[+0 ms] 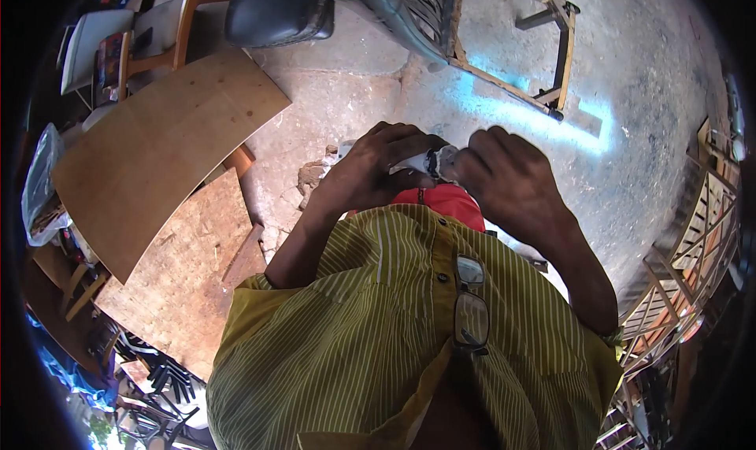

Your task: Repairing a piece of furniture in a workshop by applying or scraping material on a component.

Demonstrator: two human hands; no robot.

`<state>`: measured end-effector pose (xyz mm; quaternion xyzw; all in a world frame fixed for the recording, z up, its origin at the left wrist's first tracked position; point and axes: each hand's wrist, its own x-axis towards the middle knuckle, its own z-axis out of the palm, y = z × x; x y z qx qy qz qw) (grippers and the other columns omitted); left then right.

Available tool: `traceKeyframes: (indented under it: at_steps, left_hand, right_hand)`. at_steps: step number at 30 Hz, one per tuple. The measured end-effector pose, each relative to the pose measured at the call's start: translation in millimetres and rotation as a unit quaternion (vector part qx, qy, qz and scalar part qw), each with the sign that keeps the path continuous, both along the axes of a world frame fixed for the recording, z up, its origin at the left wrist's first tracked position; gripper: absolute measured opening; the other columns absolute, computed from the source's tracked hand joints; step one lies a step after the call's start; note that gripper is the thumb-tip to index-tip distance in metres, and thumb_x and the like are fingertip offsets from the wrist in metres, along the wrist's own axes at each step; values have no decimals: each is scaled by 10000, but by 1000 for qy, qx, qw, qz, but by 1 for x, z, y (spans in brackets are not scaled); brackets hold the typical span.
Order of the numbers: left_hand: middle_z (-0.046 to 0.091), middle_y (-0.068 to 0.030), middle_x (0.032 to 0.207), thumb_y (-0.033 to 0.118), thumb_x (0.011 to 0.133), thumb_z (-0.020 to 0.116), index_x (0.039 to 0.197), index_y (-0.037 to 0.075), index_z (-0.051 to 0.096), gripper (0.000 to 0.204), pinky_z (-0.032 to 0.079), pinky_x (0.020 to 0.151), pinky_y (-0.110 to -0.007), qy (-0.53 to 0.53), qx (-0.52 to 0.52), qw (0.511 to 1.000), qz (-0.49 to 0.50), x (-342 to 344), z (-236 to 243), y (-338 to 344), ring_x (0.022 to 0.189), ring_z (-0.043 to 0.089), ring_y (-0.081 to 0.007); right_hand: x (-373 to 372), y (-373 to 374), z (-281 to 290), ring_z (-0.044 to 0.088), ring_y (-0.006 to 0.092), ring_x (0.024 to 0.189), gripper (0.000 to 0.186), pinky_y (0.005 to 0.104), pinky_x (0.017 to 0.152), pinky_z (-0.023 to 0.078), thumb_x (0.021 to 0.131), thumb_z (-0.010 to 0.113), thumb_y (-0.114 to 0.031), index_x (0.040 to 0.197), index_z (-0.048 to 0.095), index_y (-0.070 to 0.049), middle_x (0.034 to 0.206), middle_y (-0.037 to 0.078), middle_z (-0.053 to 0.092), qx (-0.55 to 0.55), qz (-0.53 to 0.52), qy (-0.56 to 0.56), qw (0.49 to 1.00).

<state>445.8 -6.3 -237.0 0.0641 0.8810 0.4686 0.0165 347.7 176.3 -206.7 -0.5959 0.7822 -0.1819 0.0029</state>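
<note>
Pale object (413, 163): small and roughly tube-shaped, with a dark band; it lies between the two hands, in the fingers, its exact kind hard to tell.
Left hand (376, 165): fingers wrapped over the pale object from the left, thumb beneath, gripping it.
Right hand (512, 174): fingers curled tightly in, closed on the greyish right end of the pale object; the fingertips are hidden.
Red material (453, 204): just below the fingers of both hands, partly covered by the shirt.
Striped shirt (354, 292): yellow-green, nearer the body than the fingers.
Eyeglasses (472, 320): hanging at the shirt's opening, below the fingers.
Brown board (173, 151): well to the left of the left fingers, overlapping a lighter board (181, 269).
Black cushion (276, 13): beyond the left fingers and to their left.
Wooden frame (565, 60): beyond the right fingers, on the concrete floor (646, 127), with a bluish bright patch beside it.
Slatted frames (693, 229): far to the right of the right fingers.
</note>
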Motion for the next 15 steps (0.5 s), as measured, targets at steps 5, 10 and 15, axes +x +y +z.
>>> traceKeyframes:
  at_steps: [5, 10, 15]
  left_hand:
    - [598, -77, 970, 228, 698, 663, 1066, 114, 585, 393, 401, 823, -372, 88, -149, 984, 47, 4, 12, -19, 907, 555, -246]
    - [593, -75, 956, 169, 674, 672, 1090, 109, 574, 431, 397, 791, -357, 109, -176, 965, 163, 27, 9, -11, 882, 543, -239]
    - [588, -82, 922, 156, 662, 682, 1092, 76, 570, 452, 395, 757, -366, 104, -151, 951, 248, 46, 16, -11, 841, 531, -256]
  right_hand:
    - [4, -23, -6, 573, 230, 620, 129, 308, 516, 481, 804, 556, -130, 743, 528, -20, 699, 112, 548, -12, -89, -204, 975]
    - [5, -49, 16, 535, 171, 480, 130, 321, 431, 465, 802, 555, -132, 785, 586, -6, 676, 119, 592, 32, 4, -123, 992]
    - [-6, -71, 19, 581, 235, 542, 355, 335, 557, 488, 920, 377, -274, 851, 588, 2, 651, 171, 580, 52, 15, -327, 943]
